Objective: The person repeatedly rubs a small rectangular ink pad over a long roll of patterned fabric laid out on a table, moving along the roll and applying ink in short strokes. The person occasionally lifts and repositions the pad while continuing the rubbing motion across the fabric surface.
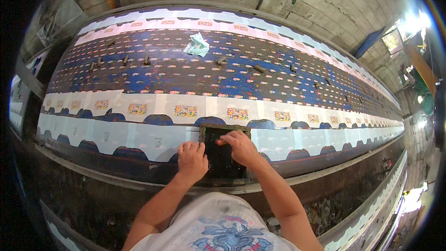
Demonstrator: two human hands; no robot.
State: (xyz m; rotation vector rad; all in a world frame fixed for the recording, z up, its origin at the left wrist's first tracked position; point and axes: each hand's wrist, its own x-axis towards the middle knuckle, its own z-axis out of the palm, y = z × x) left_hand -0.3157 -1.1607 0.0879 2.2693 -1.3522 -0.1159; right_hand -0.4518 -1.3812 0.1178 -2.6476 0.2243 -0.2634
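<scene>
A black rectangular frame (226,163) lies on the table (174,76) between pale fabric pieces (132,135). The left hand (193,159) bends at its edge, the right hand (242,148) curls above; whether their fingers grasp anything, I cannot tell

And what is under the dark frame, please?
Pale cloth shows on both sides of the frame; whatever lies directly beneath is covered and cannot be seen.

The hands (193,161) partly hide the dark frame (226,165); the bottom edge crops the shirt (209,211).
</scene>
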